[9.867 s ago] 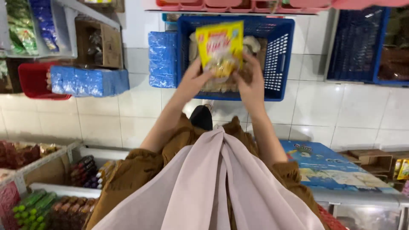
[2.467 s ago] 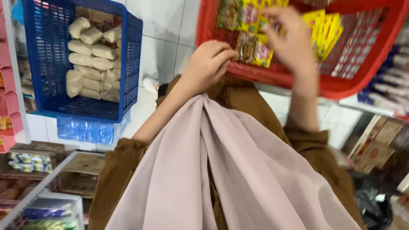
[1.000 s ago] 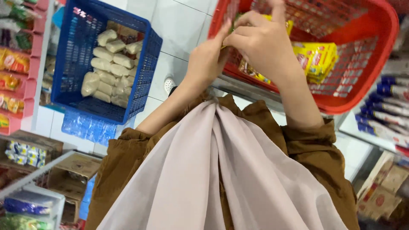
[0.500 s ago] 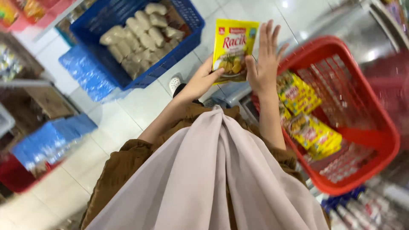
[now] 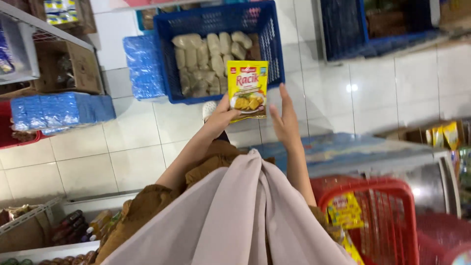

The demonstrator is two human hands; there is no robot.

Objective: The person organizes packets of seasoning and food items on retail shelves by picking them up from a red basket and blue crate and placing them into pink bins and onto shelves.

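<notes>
My left hand (image 5: 222, 116) grips the lower left corner of a yellow seasoning packet (image 5: 248, 88) and holds it upright in front of me. My right hand (image 5: 286, 119) hovers just right of the packet with flat, spread fingers, not touching it. Behind the packet on the floor sits a blue plastic basket (image 5: 221, 22) filled with pale, lumpy bagged goods. A red wire basket (image 5: 387, 216) with more yellow packets is at my lower right. My beige scarf and brown sleeves fill the bottom centre.
Blue-wrapped bundles (image 5: 61, 109) lie on the white tiled floor at left, beside a cardboard box (image 5: 66, 66) under a shelf. A second blue basket (image 5: 363, 29) stands at top right. Bottles (image 5: 73, 228) line a low shelf at bottom left.
The view has swung from the red basket back over the blue basket. My left hand keeps the yellow packet; my right hand has come off it and opened beside it.
</notes>
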